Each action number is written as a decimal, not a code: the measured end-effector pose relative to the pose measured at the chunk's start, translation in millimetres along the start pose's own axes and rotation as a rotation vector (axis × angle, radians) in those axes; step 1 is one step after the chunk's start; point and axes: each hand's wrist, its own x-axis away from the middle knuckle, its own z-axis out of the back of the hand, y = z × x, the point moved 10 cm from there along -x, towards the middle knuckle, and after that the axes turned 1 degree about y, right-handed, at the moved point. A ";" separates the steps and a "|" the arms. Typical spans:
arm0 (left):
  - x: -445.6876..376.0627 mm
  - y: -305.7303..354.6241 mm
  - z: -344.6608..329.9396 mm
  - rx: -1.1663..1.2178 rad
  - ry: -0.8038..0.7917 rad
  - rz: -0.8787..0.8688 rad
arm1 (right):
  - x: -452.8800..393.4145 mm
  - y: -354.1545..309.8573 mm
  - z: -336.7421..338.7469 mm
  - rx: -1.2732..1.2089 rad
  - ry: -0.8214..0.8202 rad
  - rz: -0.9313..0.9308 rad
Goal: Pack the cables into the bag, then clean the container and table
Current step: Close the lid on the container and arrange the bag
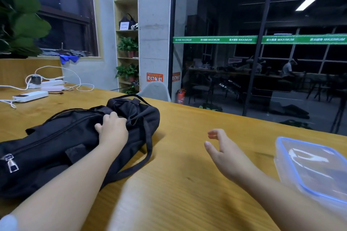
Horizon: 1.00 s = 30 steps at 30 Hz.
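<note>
A long, grainy wooden table (187, 165) ran beside dark glass walls. My left hand (112, 129) gripped the soft black fabric bag (56, 140) lying at its left. My right hand (223, 150) hovered loosely open, holding nothing, near the clear, blue-rimmed plastic container (311, 167).

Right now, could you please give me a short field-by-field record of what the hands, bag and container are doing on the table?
left hand: left hand grips the fabric on top of the black bag
right hand: right hand hovers open above the wooden table, holding nothing
bag: lies on its side, strap trailing on the table
container: clear plastic container with blue rim, right of the right hand
far left: white power strip with white cables
</note>
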 end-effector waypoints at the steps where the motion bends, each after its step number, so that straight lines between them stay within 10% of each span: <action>1: 2.1 1.6 -0.9 0.022 -0.007 -0.007 | 0.6 -0.2 -0.5 0.001 -0.001 -0.005; 30: 145.4 116.6 53.8 0.579 -0.312 -0.820 | 13.2 -40.6 -6.9 0.225 -0.064 0.272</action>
